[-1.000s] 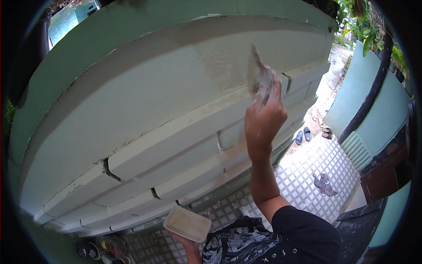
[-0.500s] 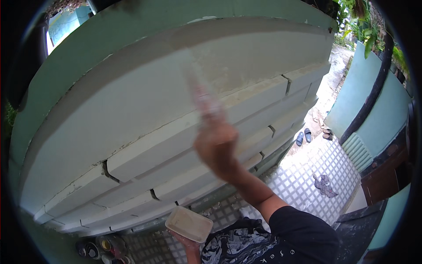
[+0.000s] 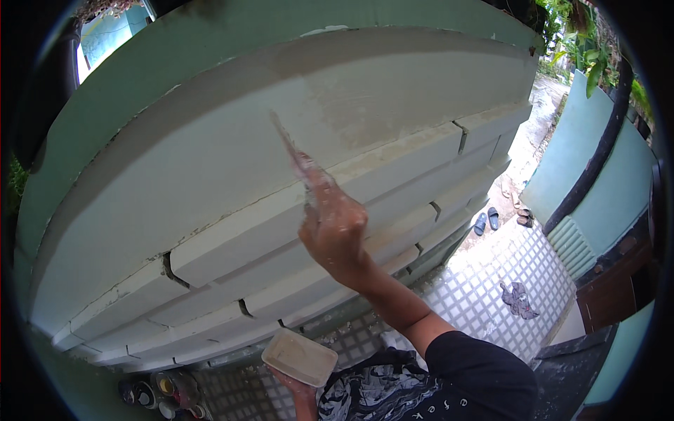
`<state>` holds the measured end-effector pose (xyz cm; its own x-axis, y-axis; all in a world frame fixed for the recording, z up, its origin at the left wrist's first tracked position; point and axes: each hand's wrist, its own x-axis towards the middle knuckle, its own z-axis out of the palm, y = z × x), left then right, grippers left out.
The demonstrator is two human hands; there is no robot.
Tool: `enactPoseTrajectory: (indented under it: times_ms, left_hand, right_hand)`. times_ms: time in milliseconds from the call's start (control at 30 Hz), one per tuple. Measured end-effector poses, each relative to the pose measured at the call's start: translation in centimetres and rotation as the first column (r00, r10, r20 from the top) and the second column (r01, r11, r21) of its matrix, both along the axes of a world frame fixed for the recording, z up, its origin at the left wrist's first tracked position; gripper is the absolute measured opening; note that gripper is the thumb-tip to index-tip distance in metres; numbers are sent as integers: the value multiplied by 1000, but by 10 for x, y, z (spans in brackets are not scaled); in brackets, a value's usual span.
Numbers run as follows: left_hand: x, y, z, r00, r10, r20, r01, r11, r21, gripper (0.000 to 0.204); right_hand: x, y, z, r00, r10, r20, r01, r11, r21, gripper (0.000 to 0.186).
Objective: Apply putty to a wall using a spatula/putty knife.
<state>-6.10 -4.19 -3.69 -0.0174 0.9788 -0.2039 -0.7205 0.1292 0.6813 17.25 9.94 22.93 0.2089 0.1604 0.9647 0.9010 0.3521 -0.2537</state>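
Note:
My right hand (image 3: 333,228) is closed around a paint-smeared paintbrush (image 3: 286,138), seen edge-on. Its thin tip points up and left at the upper panel of the pale wall (image 3: 210,133); whether it touches cannot be made out. Below, at the front, my left hand (image 3: 293,382) grips a shallow rectangular cream tray (image 3: 300,356) by its underside and left edge, with the fingers partly hidden beneath it. The tray's inside looks pale and coated. Right of the brush, a patch of wall (image 3: 365,105) shows a darker beige, damp-looking tone.
Stepped ledges with dark notches (image 3: 172,270) run along the lower wall, under a green top band (image 3: 210,42). Paint cans (image 3: 165,393) stand at lower left on the tiled floor. A crumpled cloth (image 3: 518,300) and sandals (image 3: 486,221) lie to the right.
My right hand has shifted slightly left and down with the paintbrush, whose tip has swung left across the wall. The left hand and tray have barely moved.

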Motion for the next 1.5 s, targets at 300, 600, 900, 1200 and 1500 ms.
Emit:
enactPoseTrajectory:
  times_ms: [300,600,900,1200,1500]
  left_hand:
    - [-11,-1,-30,999,41,26,-41,999,7,71]
    - [-6,-2,-27,998,-4,58,3,1000,4,71]
    - [-10,-1,-37,1000,-22,1,22,999,42,75]
    - [-4,-7,-4,994,-29,104,26,999,32,71]
    - [2,-6,1,999,9,-48,-5,997,73,68]
  right_hand:
    - [57,4,24,902,-358,-241,347,934,-88,59]
    - [27,-13,10,989,-38,-143,54,993,109,42]
    - [3,7,9,998,-57,-5,57,997,42,47]
    - [90,-10,24,836,-270,-477,345,935,76,43]
    - [11,-1,13,998,-2,-66,7,996,84,40]
